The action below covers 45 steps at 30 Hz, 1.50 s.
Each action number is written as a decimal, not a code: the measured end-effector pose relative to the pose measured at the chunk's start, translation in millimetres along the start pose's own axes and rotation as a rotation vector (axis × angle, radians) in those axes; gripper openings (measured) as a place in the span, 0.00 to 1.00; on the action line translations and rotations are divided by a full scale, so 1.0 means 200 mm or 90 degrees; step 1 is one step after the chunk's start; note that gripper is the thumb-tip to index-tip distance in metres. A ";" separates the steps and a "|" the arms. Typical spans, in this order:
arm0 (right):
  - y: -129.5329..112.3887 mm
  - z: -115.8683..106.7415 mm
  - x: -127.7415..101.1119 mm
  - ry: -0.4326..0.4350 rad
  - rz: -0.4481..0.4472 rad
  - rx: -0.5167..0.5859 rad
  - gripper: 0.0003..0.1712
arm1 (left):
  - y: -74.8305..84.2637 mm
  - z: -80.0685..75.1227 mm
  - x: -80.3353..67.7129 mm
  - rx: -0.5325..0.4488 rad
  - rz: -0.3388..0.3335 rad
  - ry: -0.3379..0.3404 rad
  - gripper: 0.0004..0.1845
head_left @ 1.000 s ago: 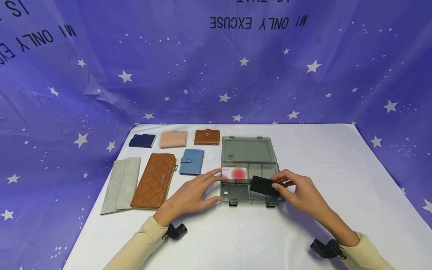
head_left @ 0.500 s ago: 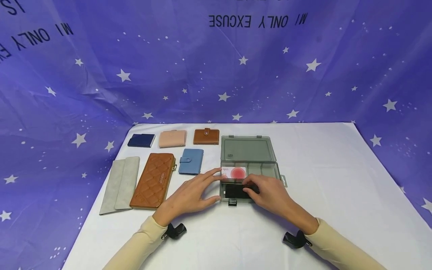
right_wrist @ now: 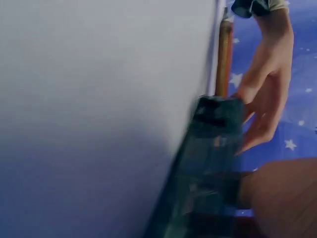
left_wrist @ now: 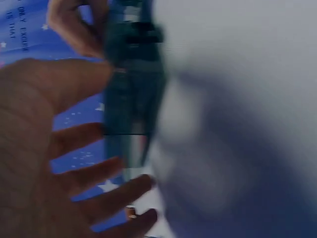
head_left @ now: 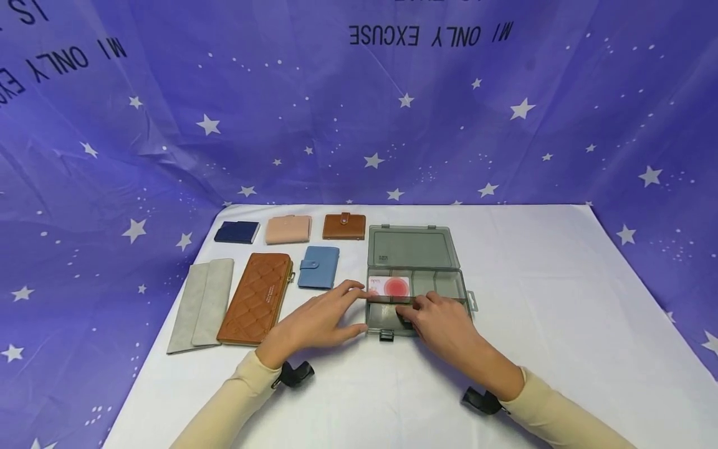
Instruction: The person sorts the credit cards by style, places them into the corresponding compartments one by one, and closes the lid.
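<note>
A smoky grey plastic box (head_left: 465, 293) lies open on the white table, its lid (head_left: 412, 248) folded back. A white card with a red disc (head_left: 389, 287) sits in the back-left compartment. My left hand (head_left: 325, 319) rests with straight fingers against the box's left side. My right hand (head_left: 440, 321) lies over the front compartments, fingers curled down on a black card (head_left: 405, 322), of which only a dark sliver shows. The left wrist view is a blur of palm (left_wrist: 34, 148) and box edge (left_wrist: 131, 104). The right wrist view shows the box (right_wrist: 213, 163) and the other hand (right_wrist: 267, 99).
Left of the box lie several wallets: navy (head_left: 236, 232), pink (head_left: 288, 230), small brown (head_left: 343, 227), blue (head_left: 318, 267), long quilted brown (head_left: 257, 299) and grey (head_left: 201, 305). A purple star-printed cloth hangs behind the table.
My right hand carried the black card from the box's right front leftward and down into the front compartments, where it now covers the card. The left hand hardly moved.
</note>
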State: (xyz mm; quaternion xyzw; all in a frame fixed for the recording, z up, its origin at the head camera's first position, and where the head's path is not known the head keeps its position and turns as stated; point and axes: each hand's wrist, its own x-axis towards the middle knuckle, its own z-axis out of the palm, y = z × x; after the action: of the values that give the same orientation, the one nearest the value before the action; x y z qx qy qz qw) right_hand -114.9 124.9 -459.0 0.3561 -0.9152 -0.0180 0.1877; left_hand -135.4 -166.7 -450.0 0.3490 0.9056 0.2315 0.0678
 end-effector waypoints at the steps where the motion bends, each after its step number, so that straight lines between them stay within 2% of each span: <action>1: 0.00 -0.01 0.00 -0.006 0.002 0.001 0.19 | 0.01 -0.02 0.01 -0.007 -0.004 -0.010 0.30; 3: 0.02 -0.03 0.01 -0.015 0.014 0.040 0.16 | 0.03 -0.05 0.04 -0.028 -0.015 -0.010 0.28; 6: 0.09 -0.07 0.04 -0.024 0.053 0.175 0.17 | 0.05 -0.10 0.12 -0.103 -0.051 0.043 0.28; 10: 0.27 -0.10 0.08 -0.016 0.146 0.385 0.25 | 0.03 -0.14 0.23 -0.277 -0.094 0.161 0.32; 13: 0.43 -0.07 0.11 -0.007 0.244 0.521 0.31 | 0.00 -0.15 0.31 -0.421 -0.154 0.204 0.33; 15: 0.52 -0.02 0.12 -0.012 0.313 0.599 0.34 | -0.02 -0.14 0.35 -0.514 -0.202 0.203 0.34; 19: 0.63 0.07 0.11 -0.046 0.433 0.722 0.41 | -0.05 -0.11 0.42 -0.663 -0.285 0.174 0.37; 22: 0.67 0.13 0.09 -0.056 0.483 0.823 0.43 | -0.07 -0.07 0.45 -0.734 -0.327 0.164 0.38; 25: 0.69 0.16 0.07 -0.039 0.501 0.926 0.44 | -0.08 -0.04 0.48 -0.781 -0.352 0.179 0.38; 27: 0.71 0.18 0.06 -0.027 0.516 0.969 0.43 | -0.07 -0.02 0.50 -0.798 -0.355 0.192 0.37; 32: 0.75 0.18 0.04 0.003 0.546 1.038 0.43 | -0.06 0.00 0.52 -0.815 -0.347 0.228 0.37; 36: 0.78 0.15 0.04 0.033 0.510 1.036 0.43 | -0.06 -0.03 0.53 -0.796 -0.321 0.238 0.38; 39: 0.79 0.09 0.05 0.047 0.454 0.973 0.42 | -0.05 -0.08 0.53 -0.744 -0.290 0.241 0.38; 41: 0.80 0.05 0.04 0.052 0.408 0.907 0.40 | -0.04 -0.11 0.52 -0.704 -0.255 0.250 0.37; 45: 0.82 -0.03 -0.02 0.051 0.281 0.788 0.34 | -0.02 -0.15 0.47 -0.625 -0.144 0.264 0.30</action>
State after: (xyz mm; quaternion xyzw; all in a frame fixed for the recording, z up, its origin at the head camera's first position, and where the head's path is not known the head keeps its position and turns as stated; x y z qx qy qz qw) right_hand -214.3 250.5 -427.2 0.2025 -0.8003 0.5640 -0.0190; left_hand -217.4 -117.6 -422.0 0.1236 0.7173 0.6824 0.0672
